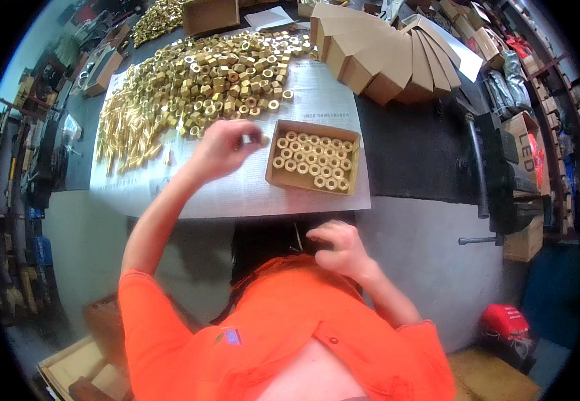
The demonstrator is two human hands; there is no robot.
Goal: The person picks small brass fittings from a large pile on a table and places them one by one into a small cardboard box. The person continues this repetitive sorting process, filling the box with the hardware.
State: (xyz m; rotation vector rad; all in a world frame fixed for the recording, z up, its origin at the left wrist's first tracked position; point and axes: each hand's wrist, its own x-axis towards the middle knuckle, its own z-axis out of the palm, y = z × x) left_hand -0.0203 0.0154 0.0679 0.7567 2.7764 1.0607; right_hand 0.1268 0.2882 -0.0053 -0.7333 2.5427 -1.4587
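"Where were your hands?"

"My right hand (342, 247) was nearest me, by the table's (407, 150) near edge, fingers loosely curled; I couldn't tell whether it held anything. My left hand (228, 147) was out over the table, thumb and fingertips pinched on what looked like a brass nut (265, 140), just left of the cardboard box (310, 188)."

"How did you expect it to handle?"

"Small but heavy for its size, I judged: hard, stiff, not fragile. Smooth metal could have slipped, so two opposite flats were the place to pinch."

"And the surface?"

"Newspaper (236, 200) reached the table's near edge. The box stood on it near that edge, packed nuts (323, 160) lying hole-up in rows, its near left corner bare. Toward the table's left edge lay slim brass pieces (126, 137); farther back spread a loose heap of nuts (236, 73), with tan cartons (373, 57) fanned toward the far right corner."

"The room?"

"Cramped, I thought. Crowded shelves (555, 103) rose beyond the table's right edge."
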